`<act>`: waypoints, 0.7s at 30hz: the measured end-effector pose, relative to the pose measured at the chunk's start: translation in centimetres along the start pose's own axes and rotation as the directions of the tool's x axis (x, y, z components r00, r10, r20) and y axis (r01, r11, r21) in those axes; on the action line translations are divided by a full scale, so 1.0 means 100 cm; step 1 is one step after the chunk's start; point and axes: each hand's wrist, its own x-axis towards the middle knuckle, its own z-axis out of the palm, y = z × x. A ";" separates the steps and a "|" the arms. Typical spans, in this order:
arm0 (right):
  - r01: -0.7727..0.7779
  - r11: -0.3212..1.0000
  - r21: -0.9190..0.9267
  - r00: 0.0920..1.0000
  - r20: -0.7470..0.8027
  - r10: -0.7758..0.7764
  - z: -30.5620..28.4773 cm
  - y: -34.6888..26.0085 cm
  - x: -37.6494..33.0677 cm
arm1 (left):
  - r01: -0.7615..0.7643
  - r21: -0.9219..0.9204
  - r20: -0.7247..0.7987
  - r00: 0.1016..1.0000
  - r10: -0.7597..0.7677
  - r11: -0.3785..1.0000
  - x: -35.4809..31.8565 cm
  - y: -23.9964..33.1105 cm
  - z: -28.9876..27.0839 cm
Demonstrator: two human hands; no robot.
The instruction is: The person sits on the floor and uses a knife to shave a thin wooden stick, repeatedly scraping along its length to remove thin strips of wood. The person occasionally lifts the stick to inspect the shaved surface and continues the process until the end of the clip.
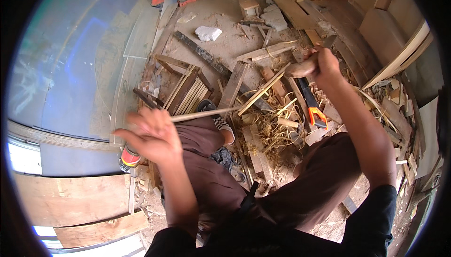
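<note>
My left hand (pixel 152 135), blurred by motion, is raised over my left thigh with the thumb stuck out. A thin, pale wooden stick (pixel 204 113) runs rightward from its fingers, which seem closed on it. My right hand (pixel 324 62) is lifted at the right, its fingers wrapped round a tool with a thick, rounded wooden handle (pixel 302 68). A dark flat part (pixel 329 42), perhaps its blade, shows beyond the fist. Between my knees lies a heap of curled wood shavings (pixel 277 135), with a light wooden strip (pixel 263 90) slanting above it.
A handsaw (pixel 317 113) with an orange and black handle lies beside the shavings. To the left are a small slatted wooden frame (pixel 185 90) and a red can-like object (pixel 130 156). Boards (pixel 399 36) lean at the right; a white lump (pixel 207 33) sits on the dusty floor.
</note>
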 end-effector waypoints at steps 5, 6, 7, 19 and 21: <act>-0.013 1.000 -0.015 0.998 -0.055 0.012 -0.044 -0.006 0.025 | 0.289 0.068 -0.093 0.955 -0.283 0.955 -0.075 -0.045 -0.024; -0.021 1.000 -0.015 0.997 -0.073 0.020 -0.048 -0.002 0.027 | 0.321 0.095 -0.104 0.945 -0.311 0.942 -0.084 -0.052 -0.027; -0.045 0.999 -0.027 0.997 -0.060 0.043 -0.048 -0.001 0.019 | 0.343 0.126 -0.088 0.939 -0.334 0.931 -0.090 -0.055 -0.033; -0.277 0.894 -0.353 0.926 0.148 0.346 -0.073 0.009 -0.013 | 0.413 0.114 -0.013 0.910 -0.414 0.903 -0.093 -0.066 -0.061; -0.234 0.813 -0.533 0.908 0.180 0.379 -0.057 0.021 -0.044 | 0.399 0.152 -0.019 0.916 -0.401 0.904 -0.092 -0.063 -0.061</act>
